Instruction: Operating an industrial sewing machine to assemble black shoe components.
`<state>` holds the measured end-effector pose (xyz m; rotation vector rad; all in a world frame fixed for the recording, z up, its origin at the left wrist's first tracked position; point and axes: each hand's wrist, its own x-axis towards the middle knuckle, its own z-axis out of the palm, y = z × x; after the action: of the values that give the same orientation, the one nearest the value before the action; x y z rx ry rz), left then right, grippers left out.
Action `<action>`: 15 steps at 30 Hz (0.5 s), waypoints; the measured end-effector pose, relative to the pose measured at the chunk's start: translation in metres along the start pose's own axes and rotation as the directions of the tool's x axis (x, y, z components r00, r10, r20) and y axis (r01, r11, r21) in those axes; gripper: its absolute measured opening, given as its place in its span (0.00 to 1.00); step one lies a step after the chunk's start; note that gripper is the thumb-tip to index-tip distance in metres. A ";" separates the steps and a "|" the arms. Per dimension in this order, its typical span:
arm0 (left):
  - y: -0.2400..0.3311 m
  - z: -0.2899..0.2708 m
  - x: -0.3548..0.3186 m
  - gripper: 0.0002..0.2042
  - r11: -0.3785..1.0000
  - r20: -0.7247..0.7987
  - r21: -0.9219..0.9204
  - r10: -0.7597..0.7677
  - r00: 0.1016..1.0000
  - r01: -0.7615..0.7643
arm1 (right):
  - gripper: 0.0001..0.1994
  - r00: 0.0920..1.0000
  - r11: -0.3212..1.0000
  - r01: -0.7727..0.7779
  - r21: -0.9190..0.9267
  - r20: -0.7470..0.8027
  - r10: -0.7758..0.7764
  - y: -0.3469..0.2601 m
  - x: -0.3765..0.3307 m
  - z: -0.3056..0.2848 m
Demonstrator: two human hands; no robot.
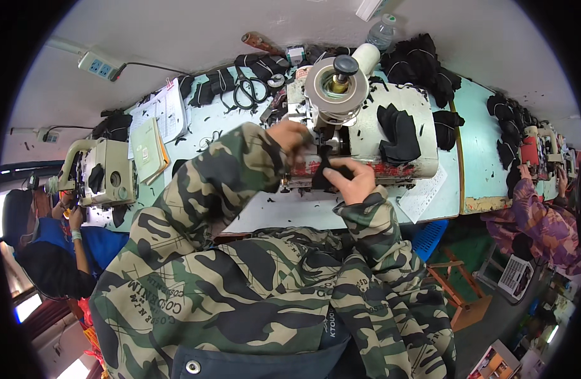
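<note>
1. We see the black cloth piece (321, 177) at the front of the sewing machine (373, 136), just left of the right hand (355, 182).
2. Right grip: thumb and fingers pinched together on the cloth's right side.
3. Long axis, as we read it: roughly away from the body, toward the machine.
4. Left hand (290, 139) farther up and left, fingers blurred; we cannot tell its grip. Right is nearer the cloth.

Small black cloth (321, 174) in right fingers (338, 179)
</note>
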<state>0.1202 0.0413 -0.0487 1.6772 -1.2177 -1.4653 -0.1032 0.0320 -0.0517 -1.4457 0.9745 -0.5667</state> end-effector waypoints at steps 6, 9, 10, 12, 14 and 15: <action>-0.071 -0.023 -0.032 0.12 0.278 -0.030 0.959 -0.068 0.997 0.048 | 0.09 0.605 0.624 0.221 -0.749 -0.396 -0.690 -0.044 0.003 -0.090; -0.103 -0.013 -0.052 0.10 0.226 0.141 0.969 -0.152 0.978 -0.105 | 0.13 0.866 0.385 -0.032 -0.923 -0.217 -0.450 -0.029 0.008 -0.093; -0.108 -0.012 -0.054 0.10 0.272 0.197 0.950 -0.150 0.969 -0.151 | 0.16 0.865 0.428 -0.021 -0.903 -0.231 -0.445 -0.026 0.004 -0.087; -0.114 -0.007 -0.054 0.10 0.278 0.145 0.953 -0.078 0.986 -0.118 | 0.15 0.781 0.506 0.128 -0.853 -0.228 -0.582 -0.030 -0.002 -0.079; -0.116 -0.004 -0.057 0.13 0.288 0.115 0.951 0.017 0.993 -0.115 | 0.13 0.791 0.614 0.227 -0.756 -0.225 -0.569 -0.033 -0.010 -0.065; -0.117 -0.003 -0.058 0.13 0.288 0.115 0.951 0.017 0.993 -0.115 | 0.13 0.815 0.666 0.271 -0.695 -0.202 -0.542 -0.033 -0.014 -0.055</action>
<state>0.1540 0.1409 -0.1260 2.2048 -2.5234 -0.6293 -0.1483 0.0102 -0.0093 -2.2792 1.2308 -0.9553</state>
